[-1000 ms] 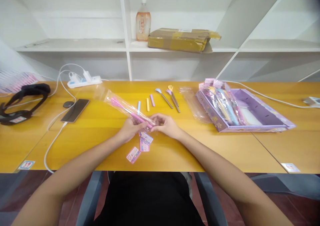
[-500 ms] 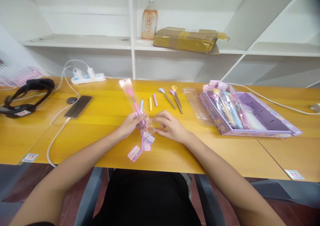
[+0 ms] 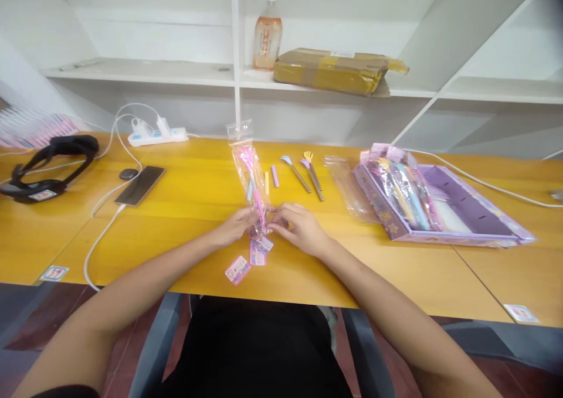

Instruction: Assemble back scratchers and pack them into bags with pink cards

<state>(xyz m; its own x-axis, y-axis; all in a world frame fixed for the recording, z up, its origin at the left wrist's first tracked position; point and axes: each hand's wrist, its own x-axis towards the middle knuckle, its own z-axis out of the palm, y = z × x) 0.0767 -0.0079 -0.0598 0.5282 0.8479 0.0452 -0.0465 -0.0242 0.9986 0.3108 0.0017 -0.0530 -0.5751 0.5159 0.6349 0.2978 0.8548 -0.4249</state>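
A pink back scratcher [image 3: 257, 196] lies inside a clear plastic bag [image 3: 241, 162], its hand-shaped head pointing away from me. My left hand [image 3: 241, 224] is closed on the bag's lower left side. My right hand [image 3: 299, 228] pinches the lower right edge of the same bag, near the handle's end. Several small printed cards [image 3: 237, 270] lie just below my hands. Beyond the bag are short blue, yellow [image 3: 266, 182] and purple [image 3: 275, 176] tubes, the blue one partly hidden. Blue [image 3: 295, 173], yellow and purple hand-shaped scratcher heads on metal rods lie to their right.
On the right, a purple box [image 3: 461, 238] holds several bagged scratchers [image 3: 402, 196], with clear bags [image 3: 349, 187] beside it. To the left are a phone [image 3: 139, 186], a cable, a power strip [image 3: 158, 137] and a black headset [image 3: 50, 166]. A shelf holds a bottle [image 3: 267, 37] and a taped carton [image 3: 329, 72].
The bagged scratcher has shifted slightly right, and the bag's top now reaches farther back. My right hand has moved in and closed on the bag's edge.
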